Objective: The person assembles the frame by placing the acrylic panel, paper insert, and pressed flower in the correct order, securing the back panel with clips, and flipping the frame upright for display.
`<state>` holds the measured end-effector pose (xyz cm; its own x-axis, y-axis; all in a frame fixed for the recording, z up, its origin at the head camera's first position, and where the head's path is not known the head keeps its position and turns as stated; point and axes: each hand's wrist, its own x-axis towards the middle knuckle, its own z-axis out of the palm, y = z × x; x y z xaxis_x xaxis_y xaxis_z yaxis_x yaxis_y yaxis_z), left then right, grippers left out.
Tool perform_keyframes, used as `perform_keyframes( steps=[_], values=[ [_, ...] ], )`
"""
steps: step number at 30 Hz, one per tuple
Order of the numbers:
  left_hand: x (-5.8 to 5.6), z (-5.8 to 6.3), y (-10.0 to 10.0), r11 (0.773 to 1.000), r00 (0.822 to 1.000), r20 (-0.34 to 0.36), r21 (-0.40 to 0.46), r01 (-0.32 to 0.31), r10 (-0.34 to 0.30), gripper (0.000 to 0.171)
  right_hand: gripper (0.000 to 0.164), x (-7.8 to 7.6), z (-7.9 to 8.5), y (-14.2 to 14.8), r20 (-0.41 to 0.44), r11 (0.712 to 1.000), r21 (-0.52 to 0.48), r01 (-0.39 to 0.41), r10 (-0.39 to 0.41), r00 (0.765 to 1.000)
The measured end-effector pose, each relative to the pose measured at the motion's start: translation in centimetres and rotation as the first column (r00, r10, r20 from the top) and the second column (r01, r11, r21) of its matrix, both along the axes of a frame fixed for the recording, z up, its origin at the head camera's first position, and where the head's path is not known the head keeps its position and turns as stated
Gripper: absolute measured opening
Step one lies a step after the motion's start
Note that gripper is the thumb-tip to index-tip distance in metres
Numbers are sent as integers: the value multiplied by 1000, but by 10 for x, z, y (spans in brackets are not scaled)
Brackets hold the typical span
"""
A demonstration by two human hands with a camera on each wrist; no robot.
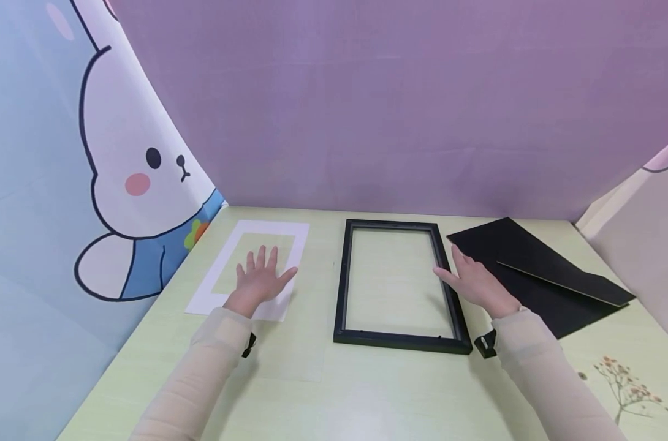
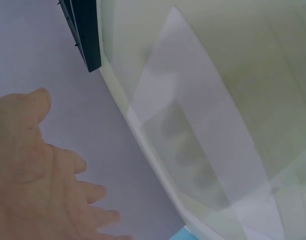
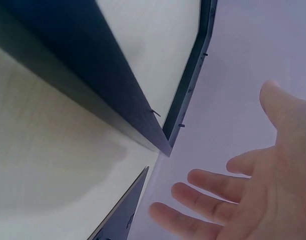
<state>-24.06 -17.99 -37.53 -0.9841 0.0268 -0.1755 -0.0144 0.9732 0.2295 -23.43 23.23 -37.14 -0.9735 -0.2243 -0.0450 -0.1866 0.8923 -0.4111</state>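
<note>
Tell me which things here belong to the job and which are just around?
Likely the job:
- black frame
- white paper border
- black boarding

Apparently just around:
- rabbit picture
- purple backdrop
- flower design

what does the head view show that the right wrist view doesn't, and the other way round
Only the head view shows the left hand, the white cut-out sheet and the printed rabbit. Only the right wrist view shows the palm side of the right hand. Both share that hand, the black frame, some black board and the purple backdrop.
</note>
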Motion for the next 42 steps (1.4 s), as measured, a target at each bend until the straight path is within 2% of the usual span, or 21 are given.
perform_keyframes(
  steps=[4,13,23,30,42],
  values=[
    [2,-1,-3,1000,1000,11,7,-3,3,79,92,-1,-3,1,12,1000,5,-1,1,1000],
    [6,-6,-8,1000,1000,6,22,-4,4,79,86,3,-4,-1,13,1000,15,-7,6,1000],
    [5,-14,-14,999,1000,16,37,-16,16,81,89,2,-7,2,26,1000,16,2,-3,1000],
    [7,-18,-17,998,999,36,52,-20,18,80,92,3,-10,4,84,1000,-3,2,-2,996],
    [8,-24,-23,997,997,72,75,-22,17,80,90,4,-12,4,103,1000,16,-7,5,995]
  ],
)
